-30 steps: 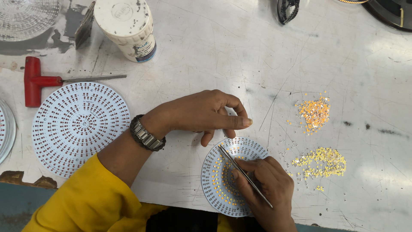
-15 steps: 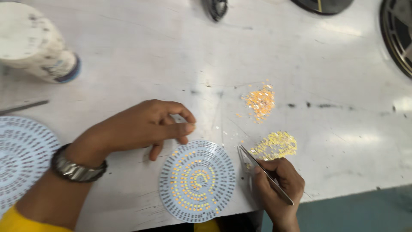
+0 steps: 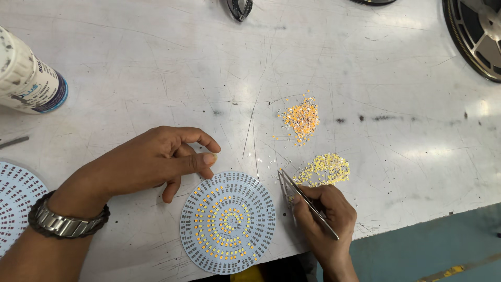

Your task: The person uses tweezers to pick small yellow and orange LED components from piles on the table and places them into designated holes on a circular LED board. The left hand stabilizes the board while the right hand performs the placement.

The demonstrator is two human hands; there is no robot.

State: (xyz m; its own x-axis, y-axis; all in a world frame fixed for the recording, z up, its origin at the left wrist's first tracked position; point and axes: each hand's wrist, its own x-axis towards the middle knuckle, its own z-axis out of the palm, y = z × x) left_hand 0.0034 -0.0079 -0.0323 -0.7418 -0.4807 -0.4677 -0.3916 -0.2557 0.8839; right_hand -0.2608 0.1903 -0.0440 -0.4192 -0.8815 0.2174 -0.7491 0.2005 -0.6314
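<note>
A round white circuit board (image 3: 228, 222) with rings of small yellow and orange chips lies at the table's near edge. My left hand (image 3: 156, 159) rests just above its upper left rim, fingers curled, thumb and forefinger pinched together. My right hand (image 3: 323, 214) grips metal tweezers (image 3: 302, 198) right of the board. The tweezer tips point up-left, beside a pile of pale yellow chips (image 3: 323, 169). A second pile of orange chips (image 3: 302, 119) lies farther back.
A white cylindrical container (image 3: 26, 78) stands at the far left. Another round board (image 3: 15, 201) lies by my left wrist. A dark reel (image 3: 477, 34) sits at the top right, a dark object (image 3: 240, 8) at the top edge. The table edge runs behind my right hand.
The view has shifted right. My right hand has lifted the tweezers off the board and carried them right, to the yellow chip pile. My left hand stays by the board's upper rim.
</note>
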